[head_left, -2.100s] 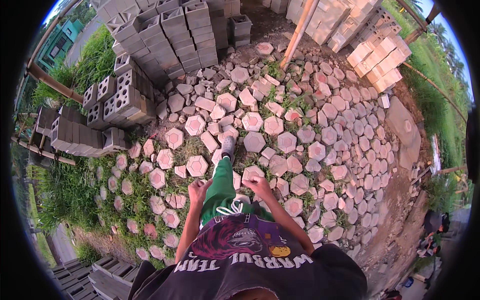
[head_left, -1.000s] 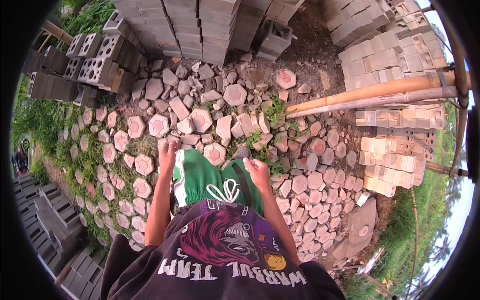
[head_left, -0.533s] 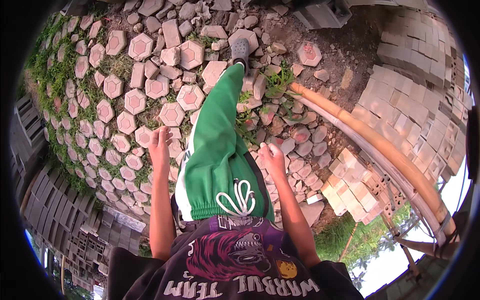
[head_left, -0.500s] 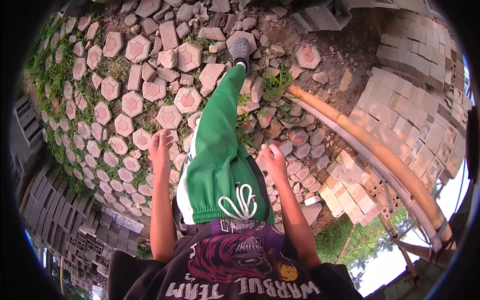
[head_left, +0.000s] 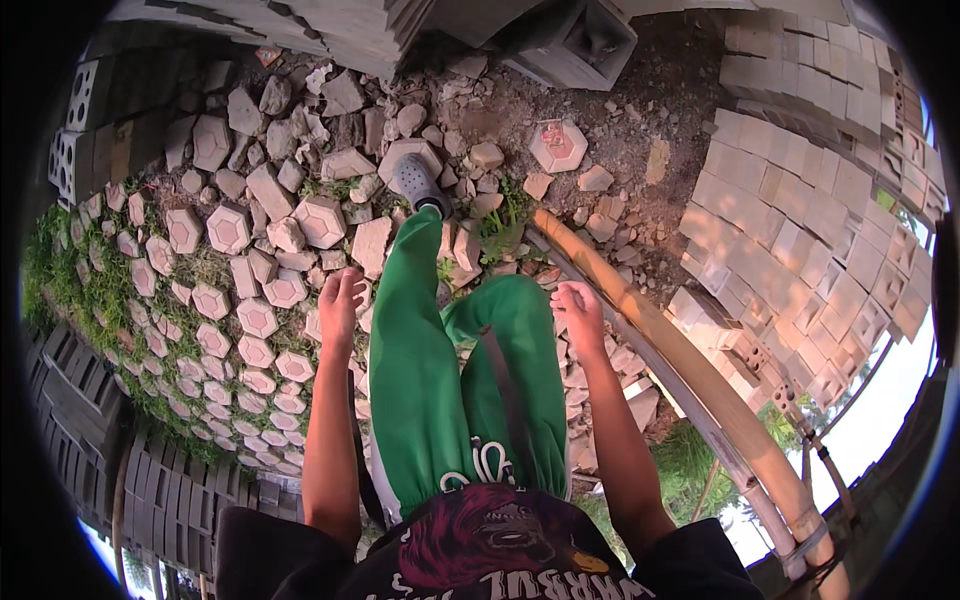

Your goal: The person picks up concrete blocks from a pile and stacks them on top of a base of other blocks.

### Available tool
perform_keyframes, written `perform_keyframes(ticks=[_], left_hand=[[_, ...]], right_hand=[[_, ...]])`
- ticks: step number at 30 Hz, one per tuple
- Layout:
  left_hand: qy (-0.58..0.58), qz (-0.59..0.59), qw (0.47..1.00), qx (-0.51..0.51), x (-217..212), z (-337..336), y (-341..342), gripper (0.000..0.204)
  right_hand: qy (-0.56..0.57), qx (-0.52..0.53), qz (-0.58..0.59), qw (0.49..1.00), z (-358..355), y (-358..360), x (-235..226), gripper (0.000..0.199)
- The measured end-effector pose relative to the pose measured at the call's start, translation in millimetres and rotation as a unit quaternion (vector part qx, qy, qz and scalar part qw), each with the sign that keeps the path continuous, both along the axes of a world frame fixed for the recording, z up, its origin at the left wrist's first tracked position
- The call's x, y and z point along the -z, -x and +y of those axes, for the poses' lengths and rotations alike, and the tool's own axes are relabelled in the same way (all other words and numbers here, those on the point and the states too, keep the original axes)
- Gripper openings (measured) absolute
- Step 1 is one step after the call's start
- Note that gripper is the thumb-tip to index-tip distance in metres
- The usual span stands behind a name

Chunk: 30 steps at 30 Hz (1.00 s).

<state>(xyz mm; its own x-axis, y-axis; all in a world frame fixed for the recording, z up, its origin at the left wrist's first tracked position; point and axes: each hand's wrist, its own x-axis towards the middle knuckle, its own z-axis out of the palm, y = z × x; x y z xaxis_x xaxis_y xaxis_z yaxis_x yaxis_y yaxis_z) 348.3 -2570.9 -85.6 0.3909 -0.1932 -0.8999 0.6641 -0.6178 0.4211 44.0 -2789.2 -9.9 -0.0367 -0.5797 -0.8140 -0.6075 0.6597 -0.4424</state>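
Observation:
My left hand point(head_left: 342, 302) hangs beside my left thigh, over the paved ground, with its fingers loosely curled and nothing in them. On the other side of my legs, my right hand point(head_left: 580, 314) is held near my right knee, its fingers half bent and no object showing in it. Neither hand touches anything. I wear green trousers point(head_left: 410, 370) with a white drawstring. One grey clog point(head_left: 416, 180) is planted ahead on a hexagonal paving stone point(head_left: 398, 158), and my right knee is bent.
Loose hexagonal pavers point(head_left: 228, 230) and broken rubble point(head_left: 341, 95) cover the uneven ground, with grass among them. Bamboo poles point(head_left: 640, 300) slope along my right. Concrete blocks point(head_left: 770, 200) are stacked beyond them. Ahead lie a hollow block point(head_left: 575, 50) and a single paver point(head_left: 558, 146).
I have stepped forward; the stacked blocks ahead are closer. My right knee has come up into view. Both hands stay at my sides with nothing in them.

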Motion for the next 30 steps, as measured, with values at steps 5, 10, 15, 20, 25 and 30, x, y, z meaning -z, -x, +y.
perform_keyframes(ticks=[5, 10, 15, 20, 25, 30], left_hand=[[0.043, 0.043, 0.995, 0.082, 49.5, -74.0, 1.5, 0.032], [0.031, 0.015, 0.977, 0.213, 86.8, -138.7, 31.2, 0.034], [0.003, 0.001, 0.983, 0.186, 138.4, -188.5, 56.5, 0.032], [-0.017, 0.114, 0.989, 0.097, 164.5, -283.9, 80.0, 0.037], [0.068, -0.013, 0.988, 0.136, 205.4, -415.4, 96.4, 0.058], [0.022, -0.282, 0.918, 0.279, 252.9, -527.1, 71.7, 0.091]], right_hand=[[0.055, 0.013, 0.004, 0.998, -68.6, 1.4, 15.5, 0.028], [0.108, -0.006, -0.003, 0.994, -138.9, 10.7, 45.1, 0.024], [0.129, -0.099, 0.013, 0.987, -209.4, 23.5, 100.3, 0.025], [0.135, -0.175, 0.082, 0.972, -300.5, 50.2, 242.7, 0.046], [0.107, -0.15, 0.129, 0.974, -401.4, 39.8, 315.7, 0.072], [0.148, -0.111, 0.039, 0.982, -469.3, -15.9, 338.5, 0.09]])
